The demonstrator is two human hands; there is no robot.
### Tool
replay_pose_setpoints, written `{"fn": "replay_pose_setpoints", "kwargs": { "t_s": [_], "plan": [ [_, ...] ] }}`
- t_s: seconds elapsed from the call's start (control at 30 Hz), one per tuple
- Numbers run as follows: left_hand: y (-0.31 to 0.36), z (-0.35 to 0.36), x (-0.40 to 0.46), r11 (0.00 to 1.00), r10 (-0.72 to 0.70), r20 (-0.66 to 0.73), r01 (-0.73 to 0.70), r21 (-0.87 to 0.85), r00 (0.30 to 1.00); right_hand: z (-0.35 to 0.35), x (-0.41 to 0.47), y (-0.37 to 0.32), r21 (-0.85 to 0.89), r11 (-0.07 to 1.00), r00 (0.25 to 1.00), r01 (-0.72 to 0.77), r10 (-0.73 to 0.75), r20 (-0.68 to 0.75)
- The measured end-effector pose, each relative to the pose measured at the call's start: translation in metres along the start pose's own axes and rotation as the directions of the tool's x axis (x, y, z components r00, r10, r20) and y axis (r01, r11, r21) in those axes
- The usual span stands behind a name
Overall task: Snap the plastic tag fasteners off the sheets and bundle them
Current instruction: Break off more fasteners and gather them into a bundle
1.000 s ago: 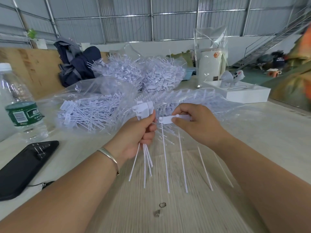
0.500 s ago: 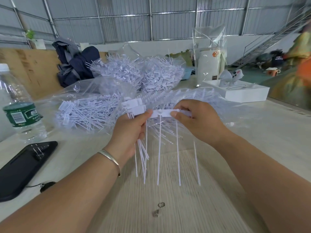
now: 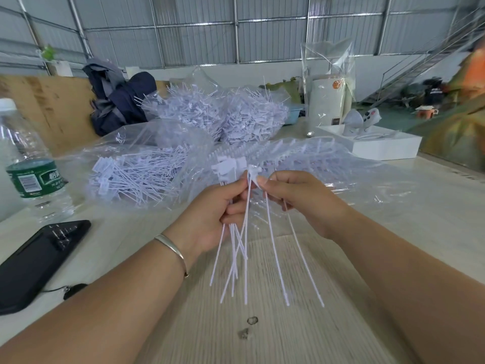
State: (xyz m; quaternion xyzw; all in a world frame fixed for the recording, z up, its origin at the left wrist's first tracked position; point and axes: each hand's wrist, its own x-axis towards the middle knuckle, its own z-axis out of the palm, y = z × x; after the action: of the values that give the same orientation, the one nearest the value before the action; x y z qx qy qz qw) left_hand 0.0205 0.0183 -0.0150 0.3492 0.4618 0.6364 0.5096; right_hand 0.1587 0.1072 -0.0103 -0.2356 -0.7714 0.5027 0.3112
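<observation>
My left hand [image 3: 210, 216] grips a bundle of white plastic tag fasteners [image 3: 233, 248] by their upper stems, flat heads sticking up above the fingers and thin tails hanging down. My right hand [image 3: 296, 198] pinches a short strip of fasteners [image 3: 273, 248] at its top, pressed right against the bundle; three tails hang from it. Behind the hands lies a clear bag of fastener sheets [image 3: 301, 158]. Another clear bag [image 3: 136, 174] to the left holds loose fasteners.
A water bottle [image 3: 29, 166] and a black phone [image 3: 34, 258] sit at the left. Heaps of fasteners in bags [image 3: 223, 116] are piled at the back, with a dark jacket [image 3: 120, 101], a white box [image 3: 385, 145] and a wrapped white canister [image 3: 328, 98]. Two small scraps [image 3: 249, 327] lie on the table.
My right hand has brought its strip of fasteners leftward against the bundle in my left hand; both hands have closed together and the strip's tails now hang beside the bundle's.
</observation>
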Motion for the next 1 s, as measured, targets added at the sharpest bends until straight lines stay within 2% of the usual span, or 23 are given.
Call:
{"fn": "replay_pose_setpoints", "kwargs": {
  "t_s": [0.1,0.2,0.43,0.7,0.8,0.87,0.93,1.0],
  "plan": [
    [-0.003,-0.002,0.001,0.998,-0.059,0.014,0.059,-0.015,0.998,0.0,-0.001,0.002,-0.02,0.999,0.999,-0.038,0.039,0.023],
    [-0.003,-0.003,0.003,0.999,-0.045,-0.012,0.044,-0.02,0.999,-0.004,0.001,0.002,-0.052,0.998,0.999,-0.027,0.026,-0.02],
    [0.005,-0.011,0.006,1.0,0.028,-0.103,-0.026,0.014,0.994,-0.011,0.003,0.0,0.14,0.985,0.978,0.097,-0.068,-0.199],
    [0.005,-0.012,0.007,0.991,0.068,-0.105,-0.054,0.125,0.992,-0.02,-0.001,-0.005,0.102,0.99,0.982,0.102,-0.083,-0.17],
    [0.007,-0.012,0.004,0.975,0.064,-0.108,-0.039,0.218,0.992,-0.021,-0.002,-0.007,0.086,0.993,0.988,0.084,-0.071,-0.14],
    [0.009,-0.01,0.001,0.939,0.084,-0.134,-0.033,0.341,0.987,-0.02,-0.002,-0.008,0.036,0.998,0.993,0.042,-0.038,-0.114],
    [0.008,-0.008,0.0,0.86,0.182,-0.169,-0.073,0.505,0.969,-0.018,-0.003,-0.008,-0.039,0.999,0.993,0.021,-0.025,-0.113],
    [0.007,-0.01,0.001,0.794,0.292,-0.202,-0.119,0.596,0.935,-0.02,-0.002,-0.008,-0.036,0.999,0.99,0.037,-0.042,-0.137]
  ]
}}
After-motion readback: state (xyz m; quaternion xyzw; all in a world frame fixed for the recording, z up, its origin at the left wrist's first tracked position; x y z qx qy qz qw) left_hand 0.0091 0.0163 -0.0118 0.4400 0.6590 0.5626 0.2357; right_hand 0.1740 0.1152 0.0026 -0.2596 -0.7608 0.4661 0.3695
